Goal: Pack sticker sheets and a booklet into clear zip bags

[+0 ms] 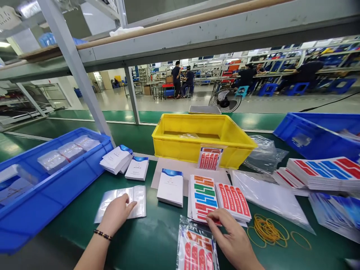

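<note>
Cut off by the bottom edge of the frame, a clear bag shows orange and red printed sheets inside, its lower end out of view. At lower left, a worker's left hand, a beaded bracelet at the wrist, rests on a pile of clear sleeves, fingers bent and thumb extended; whether they pinch a sleeve cannot be told. Right of center, the right hand brings its bent fingers to the lower edge of a stack of multicolored sheets, partly covering it; whether a sheet is gripped is unclear. Beside that stack sit red-labeled sheets and, to its left, white booklets with blue tops, their small print illegible. Loose yellow rubber bands lie at lower right, near a flat stack of clear plastic. Behind, a yellow bin holds a clear piece too indistinct to identify, a printed card at its front. Blue bins are cut off at both sides, the left one holding banded clear packs. In the background, seated and standing people appear small, some partly hidden by benches.
</note>
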`<state>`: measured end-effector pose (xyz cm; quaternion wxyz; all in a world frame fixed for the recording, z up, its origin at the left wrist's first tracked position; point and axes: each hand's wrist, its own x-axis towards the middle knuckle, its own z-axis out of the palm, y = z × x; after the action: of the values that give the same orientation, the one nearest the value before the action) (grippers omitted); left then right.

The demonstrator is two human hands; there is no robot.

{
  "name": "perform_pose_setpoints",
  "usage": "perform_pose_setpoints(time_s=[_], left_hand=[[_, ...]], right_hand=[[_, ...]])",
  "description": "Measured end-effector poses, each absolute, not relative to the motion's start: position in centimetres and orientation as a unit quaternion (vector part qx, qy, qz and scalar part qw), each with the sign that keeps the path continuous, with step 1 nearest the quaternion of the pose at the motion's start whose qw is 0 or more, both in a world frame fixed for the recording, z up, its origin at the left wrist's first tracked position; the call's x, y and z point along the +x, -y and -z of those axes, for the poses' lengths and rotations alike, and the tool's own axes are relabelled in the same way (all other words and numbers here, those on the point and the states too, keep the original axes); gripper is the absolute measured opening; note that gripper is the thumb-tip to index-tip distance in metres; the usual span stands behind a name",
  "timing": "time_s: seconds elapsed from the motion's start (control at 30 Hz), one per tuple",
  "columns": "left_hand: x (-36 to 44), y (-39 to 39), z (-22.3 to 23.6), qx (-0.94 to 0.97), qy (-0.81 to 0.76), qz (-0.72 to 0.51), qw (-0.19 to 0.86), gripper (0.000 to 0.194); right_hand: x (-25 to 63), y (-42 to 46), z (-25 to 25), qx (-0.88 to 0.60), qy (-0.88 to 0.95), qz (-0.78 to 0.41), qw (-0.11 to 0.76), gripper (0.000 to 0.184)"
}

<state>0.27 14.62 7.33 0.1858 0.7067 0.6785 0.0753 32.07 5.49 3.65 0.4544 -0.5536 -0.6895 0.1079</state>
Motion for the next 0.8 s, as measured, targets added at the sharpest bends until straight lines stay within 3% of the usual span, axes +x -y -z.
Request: perform_pose_setpoints(time_s=[0.27,0.4,0.5,0.57,0.67,0.8], left_hand=[[-2.1,-15.3,-7.2,0.72,-0.666,-0.048,0.188,0.021],[1.6,-12.6,-8.1,0.758,-0.618,-0.075,0.196,0.023],[5.6,-10.1,-7.9,0.808,-0.543,-0.091,0.211,0.025],[8.1,-8.9,-7.3,0.841,-0.485,-0.096,0.219,0.023],[11.1,-8.4,-6.5,0.848,-0.44,-0.127,0.267,0.02],[13.2,-9.7,-6.0,0.734,-0.449,-0.205,0.466,0.028]], right_hand=[[30.7,-5.4,-3.7,-0.52,0.709,-0.125,0.459,0.015],[29.4,-5.2,-3.5,-0.471,0.748,-0.225,0.411,0.027],[28.2,-5.1,-3.0,-0.459,0.739,-0.308,0.384,0.025],[27.6,-5.0,-2.5,-0.477,0.721,-0.343,0.367,0.035],[27.4,-5.0,-1.7,-0.513,0.727,-0.301,0.344,0.043],[28.2,-5.0,-1.0,-0.51,0.776,-0.164,0.331,0.044]])
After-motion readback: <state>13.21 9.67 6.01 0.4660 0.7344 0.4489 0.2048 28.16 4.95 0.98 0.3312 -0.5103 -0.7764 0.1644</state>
